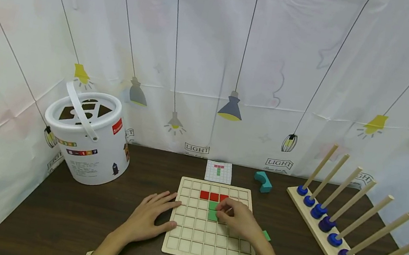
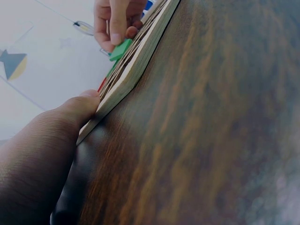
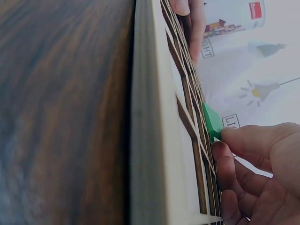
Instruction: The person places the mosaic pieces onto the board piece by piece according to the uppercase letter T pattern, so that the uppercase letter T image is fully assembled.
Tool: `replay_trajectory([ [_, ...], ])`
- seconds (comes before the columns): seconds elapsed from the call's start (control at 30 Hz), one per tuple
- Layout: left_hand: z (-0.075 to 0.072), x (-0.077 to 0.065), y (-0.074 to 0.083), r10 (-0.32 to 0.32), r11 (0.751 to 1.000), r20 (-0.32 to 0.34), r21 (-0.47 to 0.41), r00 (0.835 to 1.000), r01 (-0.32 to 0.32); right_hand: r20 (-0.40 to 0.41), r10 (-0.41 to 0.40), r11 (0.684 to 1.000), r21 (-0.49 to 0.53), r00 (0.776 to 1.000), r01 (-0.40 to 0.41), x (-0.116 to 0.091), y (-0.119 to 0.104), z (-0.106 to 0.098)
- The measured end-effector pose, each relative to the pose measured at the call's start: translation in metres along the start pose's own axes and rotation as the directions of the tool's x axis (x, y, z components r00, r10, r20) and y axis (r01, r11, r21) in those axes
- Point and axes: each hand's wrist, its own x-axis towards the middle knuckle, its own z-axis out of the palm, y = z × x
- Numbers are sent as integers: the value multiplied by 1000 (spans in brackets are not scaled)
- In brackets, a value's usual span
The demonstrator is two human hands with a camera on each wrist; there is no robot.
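Observation:
A wooden grid board lies on the dark table. Along one of its upper rows sit red square tiles, and a green tile lies below the middle one. My right hand pinches another green square tile between thumb and fingers; both wrist views show it tilted at the board's surface. My left hand lies spread at the board's left edge, its thumb touching the rim. A further green piece shows beside my right forearm, partly hidden by it.
Behind the board is a pattern card with a red and green T. A teal curved block lies to its right. A white lidded bucket stands at left, a wooden peg rack with blue and purple rings at right.

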Motion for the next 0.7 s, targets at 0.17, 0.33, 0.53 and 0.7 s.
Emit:
replay_trajectory([
  [0.17,0,0,0,4,1000,-5,9,1000,-4,13,-6,1000,0,1000,6,0,-2,0],
  [0.33,0,0,0,1,1000,4,11,1000,-1,23,-21,999,-24,1000,21,-1,-4,0],
  [0.53,1,0,-2,-10,1000,9,-2,1000,10,18,-28,998,-59,999,29,-2,-6,2],
  [0.7,1,-1,-1,-7,1000,-3,-13,1000,7,-2,-26,994,-104,1000,25,-2,-8,4],
])
